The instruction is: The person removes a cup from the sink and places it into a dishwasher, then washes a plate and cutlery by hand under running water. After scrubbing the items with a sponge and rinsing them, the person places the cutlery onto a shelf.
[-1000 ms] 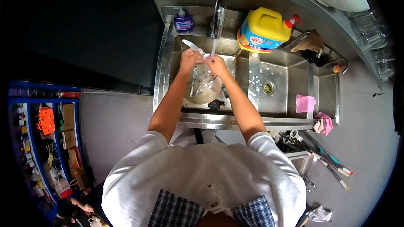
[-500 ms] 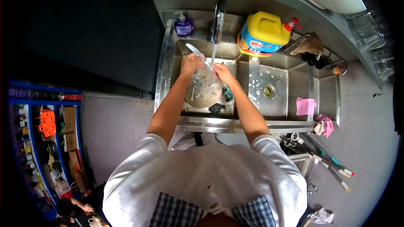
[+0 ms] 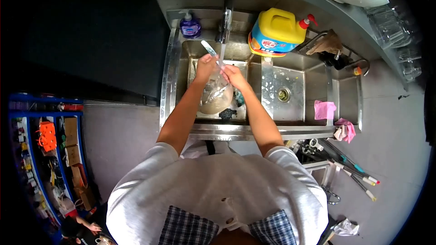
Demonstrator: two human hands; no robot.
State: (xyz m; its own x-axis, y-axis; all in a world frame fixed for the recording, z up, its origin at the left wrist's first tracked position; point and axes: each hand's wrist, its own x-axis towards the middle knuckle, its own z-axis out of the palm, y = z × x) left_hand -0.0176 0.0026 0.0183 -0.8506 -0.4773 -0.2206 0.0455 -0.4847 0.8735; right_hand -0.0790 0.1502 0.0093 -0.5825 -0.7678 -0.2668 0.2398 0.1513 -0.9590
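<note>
Over the left sink basin (image 3: 192, 54), a silver table knife (image 3: 208, 47) slants with its blade up and to the left. My left hand (image 3: 206, 67) is closed around its middle, and my right hand (image 3: 233, 76) is closed at its lower end. Water from the faucet (image 3: 225, 23) falls close beside both hands. Below them sits a round, pale bowl (image 3: 217, 105) with water and some shiny cutlery in it, partly hidden by my hands. A green scouring pad (image 3: 239, 99) and a dark clump (image 3: 227, 115) lie to its right and front.
A purple soap bottle (image 3: 190, 26) and a large yellow detergent jug (image 3: 277, 31) stand behind the basins. Pink cloths (image 3: 324, 110) hang at the right. A shelf with dishes and glasses (image 3: 387, 26) overhangs the right side. Another person's hand (image 3: 94, 227) shows at lower left.
The view has shifted slightly, so the sink appears further left. Both hands stay on the knife, with my right hand a little closer to my left.
</note>
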